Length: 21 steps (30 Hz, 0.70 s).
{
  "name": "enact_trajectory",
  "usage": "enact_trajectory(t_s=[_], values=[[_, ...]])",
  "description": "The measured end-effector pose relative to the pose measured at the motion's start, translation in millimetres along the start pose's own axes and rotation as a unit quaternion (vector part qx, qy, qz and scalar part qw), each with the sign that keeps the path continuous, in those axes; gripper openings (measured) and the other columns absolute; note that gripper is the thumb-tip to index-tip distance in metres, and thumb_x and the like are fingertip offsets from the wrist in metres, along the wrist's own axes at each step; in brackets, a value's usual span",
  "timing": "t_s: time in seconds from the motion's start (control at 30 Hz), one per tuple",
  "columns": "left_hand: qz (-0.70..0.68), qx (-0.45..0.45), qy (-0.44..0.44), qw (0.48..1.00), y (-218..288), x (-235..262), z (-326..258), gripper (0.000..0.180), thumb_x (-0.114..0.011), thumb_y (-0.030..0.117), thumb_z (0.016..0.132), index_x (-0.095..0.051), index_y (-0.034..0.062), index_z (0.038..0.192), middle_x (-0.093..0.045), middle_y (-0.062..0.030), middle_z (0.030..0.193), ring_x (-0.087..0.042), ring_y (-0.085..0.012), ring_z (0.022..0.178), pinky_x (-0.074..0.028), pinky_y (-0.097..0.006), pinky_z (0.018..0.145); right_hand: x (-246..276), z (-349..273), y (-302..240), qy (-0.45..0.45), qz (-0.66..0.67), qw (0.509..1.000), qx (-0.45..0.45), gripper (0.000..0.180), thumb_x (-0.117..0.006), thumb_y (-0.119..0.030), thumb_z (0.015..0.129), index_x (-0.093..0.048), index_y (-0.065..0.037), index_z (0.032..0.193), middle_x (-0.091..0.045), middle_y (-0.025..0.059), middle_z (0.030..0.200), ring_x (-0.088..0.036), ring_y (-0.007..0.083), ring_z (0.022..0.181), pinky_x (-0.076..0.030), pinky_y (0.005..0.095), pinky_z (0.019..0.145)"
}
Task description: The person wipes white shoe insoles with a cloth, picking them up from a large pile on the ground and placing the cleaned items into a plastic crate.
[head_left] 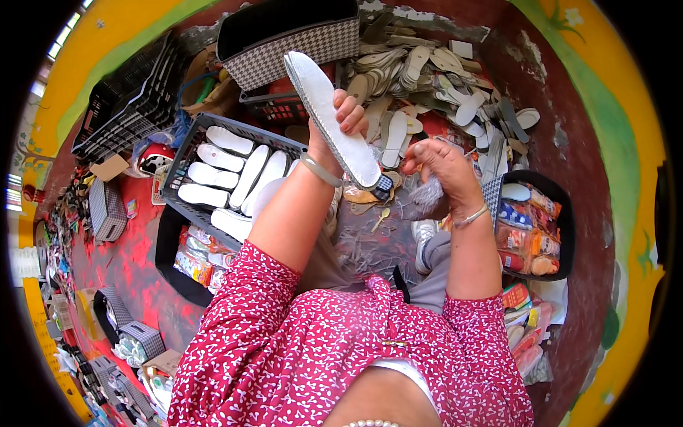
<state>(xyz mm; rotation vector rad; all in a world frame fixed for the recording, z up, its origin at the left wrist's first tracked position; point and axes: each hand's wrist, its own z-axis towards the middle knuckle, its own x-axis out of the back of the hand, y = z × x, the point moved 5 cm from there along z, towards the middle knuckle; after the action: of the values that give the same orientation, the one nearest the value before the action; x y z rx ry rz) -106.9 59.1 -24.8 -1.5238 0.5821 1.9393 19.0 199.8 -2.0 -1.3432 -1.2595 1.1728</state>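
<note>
Red-painted floor [135, 263] surrounds you, crowded on every side: a grey crate [186, 153] of white insoles at your left, a loose heap of cut soles [427, 78] ahead, a black tub [565, 228] of packaged goods at your right, and a houndstooth box [299, 43] beyond your raised hand.

Your left hand [341, 121] holds a long white insole [331, 117] up at an angle, its far end toward the houndstooth box and its near end low, between your two hands. The fingers [351, 114] wrap over one edge with the thumb behind — a closed but light grip near the middle of the piece. Your left forearm rises steeply from your lap, wrist bent back.

Your right hand [445, 167] sits lower and to the right, knuckles up, fingers curled shut on a tuft of grey fibrous material [427, 193]. A small dark checked piece [384, 186] lies at the insole's near tip; whether it is attached I cannot tell.

Risks, as judged:
- The insole is held at one point only; pressure at its near end could twist it out of your fingers and drop it among the scraps [370, 242] at your feet.
- Loose offcuts underfoot — a slip hazard if you shift.
- The grey tuft may shed onto the insole's face.
</note>
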Motion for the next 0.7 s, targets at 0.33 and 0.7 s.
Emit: enact_trajectory(t_s=[0.33, 0.7], values=[[0.365, -0.135, 0.404, 0.828, -4, 21, -18, 0.057, -0.03, 0.059, 0.092, -0.046, 0.0105, 0.068, -0.04, -0.0008, 0.05, -0.042, -0.0155, 0.045, -0.035, -0.029, 0.042, -71, -11, -7, 0.088, -0.502, 0.842, 0.174, 0.04, -0.062, -0.026, 0.082, -0.052, -0.006, 0.116, -0.062, 0.021, 0.094, -0.062, 0.0373, 0.078, -0.049, 0.0437, 0.066], [0.409, -0.109, 0.211, 0.881, -15, 4, -1, 0.022, -0.05, 0.02, 0.093, -0.054, -0.0009, 0.099, -0.06, -0.0065, 0.084, -0.058, -0.0132, 0.073, -0.048, -0.026, 0.066, -26, 12, 18, 0.028, 0.108, 0.994, -0.016, 0.026, -0.055, -0.01, 0.088, -0.055, 0.004, 0.11, -0.064, 0.0065, 0.095, -0.06, 0.0108, 0.08, -0.047, 0.0237, 0.072]])
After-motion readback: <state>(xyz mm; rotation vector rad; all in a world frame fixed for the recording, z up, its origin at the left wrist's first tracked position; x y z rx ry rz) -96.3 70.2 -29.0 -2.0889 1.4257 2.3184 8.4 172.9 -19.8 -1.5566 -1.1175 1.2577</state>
